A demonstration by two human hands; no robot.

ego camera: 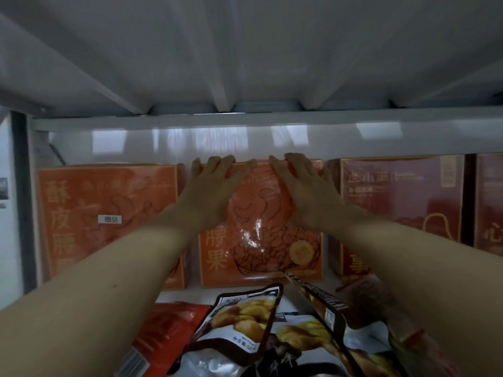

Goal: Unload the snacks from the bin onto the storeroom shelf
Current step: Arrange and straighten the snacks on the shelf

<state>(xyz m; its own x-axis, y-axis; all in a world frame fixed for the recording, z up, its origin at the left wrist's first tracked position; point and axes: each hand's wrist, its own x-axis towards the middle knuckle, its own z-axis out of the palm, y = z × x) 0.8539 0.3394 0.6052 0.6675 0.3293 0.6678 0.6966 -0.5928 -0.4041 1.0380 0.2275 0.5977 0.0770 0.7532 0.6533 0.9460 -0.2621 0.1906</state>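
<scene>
The underside of the upper shelf [272, 44] was pale grey metal with ribs [219, 96]. Below it, a glossy white back panel [68, 148] showed bright rectangular reflections [109, 141]. A dark upright post [20, 186] stood at the left.

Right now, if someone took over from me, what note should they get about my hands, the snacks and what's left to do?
Left hand: open, pressed flat on the upper front of the middle orange box.
Right hand: open, flat on the same box beside it.
The box stands upright on the shelf, between another orange box and dark red boxes.
Done: this box is placed and only needs settling.
Left: the snack bags lying in front, below the arms. The bin itself is not visible.
</scene>
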